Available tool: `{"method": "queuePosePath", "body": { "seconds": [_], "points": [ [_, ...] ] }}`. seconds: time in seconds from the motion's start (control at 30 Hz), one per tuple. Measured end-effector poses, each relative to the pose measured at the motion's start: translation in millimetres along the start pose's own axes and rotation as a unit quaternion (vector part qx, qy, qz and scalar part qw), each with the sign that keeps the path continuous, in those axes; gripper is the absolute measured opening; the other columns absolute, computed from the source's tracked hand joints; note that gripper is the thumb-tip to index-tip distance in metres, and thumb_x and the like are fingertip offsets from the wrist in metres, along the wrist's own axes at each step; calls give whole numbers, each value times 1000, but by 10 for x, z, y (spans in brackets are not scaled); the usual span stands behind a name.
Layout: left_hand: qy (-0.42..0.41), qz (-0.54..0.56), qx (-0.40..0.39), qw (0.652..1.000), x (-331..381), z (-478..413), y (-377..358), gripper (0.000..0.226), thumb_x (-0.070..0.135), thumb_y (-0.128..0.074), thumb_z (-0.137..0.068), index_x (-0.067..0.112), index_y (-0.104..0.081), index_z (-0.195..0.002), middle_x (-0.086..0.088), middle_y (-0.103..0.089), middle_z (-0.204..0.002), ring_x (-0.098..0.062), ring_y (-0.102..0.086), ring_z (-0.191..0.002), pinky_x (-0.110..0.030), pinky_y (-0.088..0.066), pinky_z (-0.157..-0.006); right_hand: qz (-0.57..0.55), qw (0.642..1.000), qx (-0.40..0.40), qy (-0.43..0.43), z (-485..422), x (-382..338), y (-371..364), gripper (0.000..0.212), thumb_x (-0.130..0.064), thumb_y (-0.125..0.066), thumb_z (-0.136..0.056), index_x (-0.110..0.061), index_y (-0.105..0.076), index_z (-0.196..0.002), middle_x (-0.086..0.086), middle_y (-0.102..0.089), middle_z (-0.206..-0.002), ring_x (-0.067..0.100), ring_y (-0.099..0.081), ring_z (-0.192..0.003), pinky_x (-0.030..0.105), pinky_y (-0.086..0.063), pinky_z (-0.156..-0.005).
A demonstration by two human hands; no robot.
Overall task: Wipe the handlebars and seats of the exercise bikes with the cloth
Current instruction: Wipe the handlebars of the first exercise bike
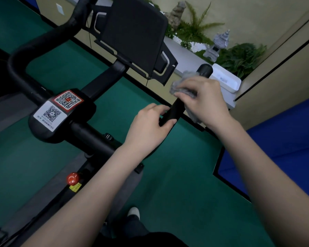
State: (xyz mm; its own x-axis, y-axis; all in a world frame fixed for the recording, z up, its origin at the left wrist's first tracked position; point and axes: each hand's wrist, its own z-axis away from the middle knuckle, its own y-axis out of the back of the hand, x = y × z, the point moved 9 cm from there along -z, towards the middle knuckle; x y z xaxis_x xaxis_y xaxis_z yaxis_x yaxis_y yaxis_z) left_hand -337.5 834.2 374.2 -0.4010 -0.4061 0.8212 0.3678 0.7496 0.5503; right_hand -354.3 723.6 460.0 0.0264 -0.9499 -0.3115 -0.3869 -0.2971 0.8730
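From the head view I saw both hands on the right arm of the handlebar (173, 111). The right hand (202, 97) was curled over the grey cloth (181, 86), fingers closed and pressing it round the bar just below the rounded tip. The cloth was bunched, some of it sticking out above the fingers and some hanging under the wrist. The left hand (148, 125) gripped the same bar just below, fingers wrapped over the top and thumb under. The two hands were close together but I couldn't tell if they touched.

The bar ran down-left to the centre block with two QR stickers (68, 99), one red-edged, one white. The left arm of the handlebar looped away up-left. The dark screen (136, 32) stood behind the block, its back to the camera. The red knob (72, 178) sat lower on the frame with a yellow label just beneath.

Floor (177, 175) was green, with a blue mat (284, 139) at right. A white box (227, 81) sat just past the bar tip, and behind it a stone lantern (216, 45) among ferns. One shoe (133, 212) showed at the bottom.
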Motion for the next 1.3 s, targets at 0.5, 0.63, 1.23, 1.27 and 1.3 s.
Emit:
{"method": "queuePosePath", "body": {
  "seconds": [0.5, 0.63, 1.23, 1.27, 1.3],
  "points": [
    [11, 6, -8, 1000, -21, -11, -6, 34, 35, -68, -84, 23, -66, -115, 6, -62, -102, -14, -57, -88, -28, -47, -82, 118, 987, -101, 48, -113, -36, -190, 13, -9, -64, -84, -8, -70, -95, 9, -67, -98, 26, -63, -90, 33, -51, -81],
    [16, 4, -12, 1000, -23, -11, -12, 34, 38, -67, -85, 25, -65, -116, 7, -62, -104, -13, -57, -89, -29, -49, -82, 114, 993, 20, 25, -146, 86, 117, 16, -4, -63, -83, -6, -69, -98, 11, -68, -100, 28, -62, -95, 30, -47, -81],
    [-9, 9, -4, 1000, 81, -149, -117, 40, 28, -67, -87, 20, -61, -125, 4, -60, -114, -12, -55, -100, -23, -41, -89, -120, 901, 396, -128, 491, 433, 159, 17, 3, -61, -86, 6, -65, -102, 16, -64, -105, 15, -56, -103, 23, -43, -97],
    [-10, 10, -2, 1000, 78, -151, -117, 39, 28, -67, -87, 20, -61, -125, 5, -60, -113, -12, -54, -99, -23, -42, -88, -129, 892, 411, -139, 463, 472, 189, 16, 2, -61, -87, 5, -65, -102, 15, -64, -105, 14, -56, -102, 23, -43, -97],
    [-11, 11, 0, 1000, 74, -152, -118, 39, 28, -67, -86, 20, -61, -124, 5, -60, -112, -11, -54, -96, -23, -42, -86, -136, 884, 422, -146, 439, 500, 208, 16, 2, -61, -87, 4, -66, -102, 15, -64, -104, 14, -56, -102, 22, -43, -97]
  ]
}}
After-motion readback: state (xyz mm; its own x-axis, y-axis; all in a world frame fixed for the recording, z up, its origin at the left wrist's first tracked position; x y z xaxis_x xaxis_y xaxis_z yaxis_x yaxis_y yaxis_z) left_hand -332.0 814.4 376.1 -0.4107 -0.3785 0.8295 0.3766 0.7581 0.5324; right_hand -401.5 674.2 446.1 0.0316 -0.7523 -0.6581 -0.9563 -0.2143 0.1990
